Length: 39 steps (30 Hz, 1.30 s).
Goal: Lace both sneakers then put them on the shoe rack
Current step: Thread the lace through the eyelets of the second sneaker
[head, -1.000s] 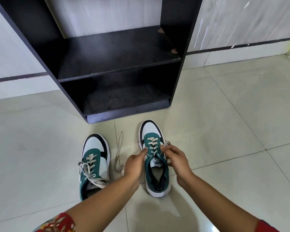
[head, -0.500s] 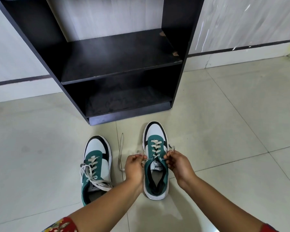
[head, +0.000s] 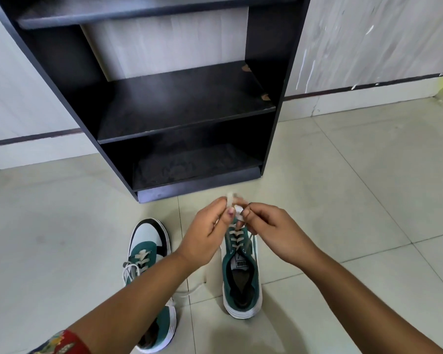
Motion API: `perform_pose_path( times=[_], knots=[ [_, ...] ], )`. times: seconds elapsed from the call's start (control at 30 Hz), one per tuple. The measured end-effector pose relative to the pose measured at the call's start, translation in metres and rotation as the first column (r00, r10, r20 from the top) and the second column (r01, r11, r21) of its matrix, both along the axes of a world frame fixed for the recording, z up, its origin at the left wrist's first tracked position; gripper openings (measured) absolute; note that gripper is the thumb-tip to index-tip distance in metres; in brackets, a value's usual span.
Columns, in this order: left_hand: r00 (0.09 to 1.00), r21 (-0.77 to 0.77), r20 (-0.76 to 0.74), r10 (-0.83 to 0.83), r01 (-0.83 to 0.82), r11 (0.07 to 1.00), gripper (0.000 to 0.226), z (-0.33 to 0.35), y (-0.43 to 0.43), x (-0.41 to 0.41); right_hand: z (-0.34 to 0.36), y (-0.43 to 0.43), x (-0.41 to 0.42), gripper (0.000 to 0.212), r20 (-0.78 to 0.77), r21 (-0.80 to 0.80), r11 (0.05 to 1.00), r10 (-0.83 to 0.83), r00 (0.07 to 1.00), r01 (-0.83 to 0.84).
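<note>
Two green and white sneakers stand on the floor in front of a black shoe rack (head: 184, 108). The right sneaker (head: 242, 277) is laced up its front, and its cream lace ends (head: 234, 206) are raised above its toe. My left hand (head: 210, 233) and my right hand (head: 269, 231) each pinch a lace end, fingertips nearly touching. The left sneaker (head: 149, 251) has loose laces trailing to its right; my left forearm hides its middle.
The rack has an upper shelf (head: 138, 11), a middle shelf and a bottom shelf (head: 189, 167), all bare. It stands against a pale wall (head: 368, 42) with a dark skirting line. Pale tiled floor (head: 356, 187) spreads to both sides.
Both hands have lifted from the sneaker's tongue area up above its toe, drawing the lace ends together. The view has tilted up, showing more of the rack.
</note>
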<state>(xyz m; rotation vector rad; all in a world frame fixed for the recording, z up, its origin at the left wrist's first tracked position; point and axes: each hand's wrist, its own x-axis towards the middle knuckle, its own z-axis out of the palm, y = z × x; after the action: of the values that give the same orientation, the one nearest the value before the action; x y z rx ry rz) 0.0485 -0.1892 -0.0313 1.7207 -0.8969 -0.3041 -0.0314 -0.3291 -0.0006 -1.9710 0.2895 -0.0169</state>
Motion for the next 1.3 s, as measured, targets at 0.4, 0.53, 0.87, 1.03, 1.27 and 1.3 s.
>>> perform_pose_path(
  times=[0.4,0.53,0.87,1.03,1.27,1.3],
  knots=[
    [0.964,0.085,0.159,0.211,-0.226,0.97,0.024,0.022,0.0,0.004,0.008,0.003,-0.018,0.012,0.187,-0.119,0.991,-0.039,0.982,0.062],
    [0.981,0.368,0.078,0.177,-0.194,0.909,0.043,0.03,-0.004,0.012,-0.005,0.009,-0.017,0.027,0.203,-0.601,0.789,-0.002,0.979,0.126],
    [0.95,0.271,-0.312,0.03,0.059,0.961,0.042,0.056,0.001,0.02,0.004,0.019,-0.001,0.015,0.07,0.08,0.986,-0.151,0.986,0.145],
    [0.984,0.233,-0.156,0.087,-0.049,0.971,0.043,0.044,0.007,0.021,0.036,-0.012,-0.007,0.017,0.131,0.388,0.895,-0.289,0.948,0.219],
    [0.922,0.212,-0.374,0.105,-0.025,0.977,0.037,0.053,-0.002,0.016,0.021,-0.057,-0.02,0.038,-0.163,-0.371,0.896,-0.323,0.932,0.245],
    [0.902,0.2,-0.42,0.098,-0.013,0.98,0.037,0.054,-0.003,0.015,0.016,-0.059,-0.024,0.035,-0.263,-0.553,0.829,-0.265,0.928,0.08]
  ],
)
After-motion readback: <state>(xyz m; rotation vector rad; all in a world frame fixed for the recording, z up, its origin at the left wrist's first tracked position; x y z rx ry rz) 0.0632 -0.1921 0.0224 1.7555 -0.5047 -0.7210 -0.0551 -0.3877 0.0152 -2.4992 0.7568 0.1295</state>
